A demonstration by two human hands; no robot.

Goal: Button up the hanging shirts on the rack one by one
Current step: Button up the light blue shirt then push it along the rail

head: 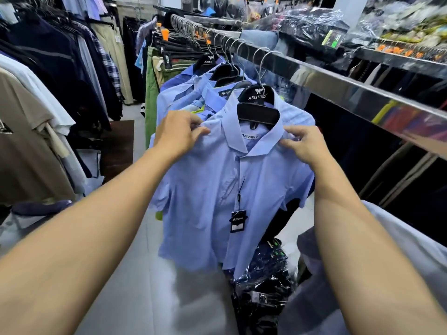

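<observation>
- Front garment on the rail: a light-blue short-sleeved cotton shirt (217,189) hanging from a black plastic hanger (258,110), whose wire hook sits over the shiny metal rack rail (338,85) towards its near end.
- Left hand (179,134): its grip pinches the shoulder cloth just beside the left collar point, fingers curled onto the fabric.
- Right hand (302,143): its grip pinches the cloth just beside the right collar point, thumb and fingertips closed on it.
- The two hands sit at about the same height, one on each side of the collar, with the placket between them.
- Key relation: the button placket (238,180) runs straight down from the collar gap, its long axis vertical and roughly midway between the hands. Neither hand is clearly nearer; both lie above and outboard of it.
- The placket edges appear to lie together below the collar. Whether each button is fastened cannot be told; the buttons are too small to see.
- A black paper swing tag (238,220) hangs on a cord over the lower placket.
- Judgement: the next move needs both hands to come inward and down onto the placket line. The tag may get in the way lower down.
- More blue shirts (193,97) hang behind on the same rail, farther along it.
</observation>
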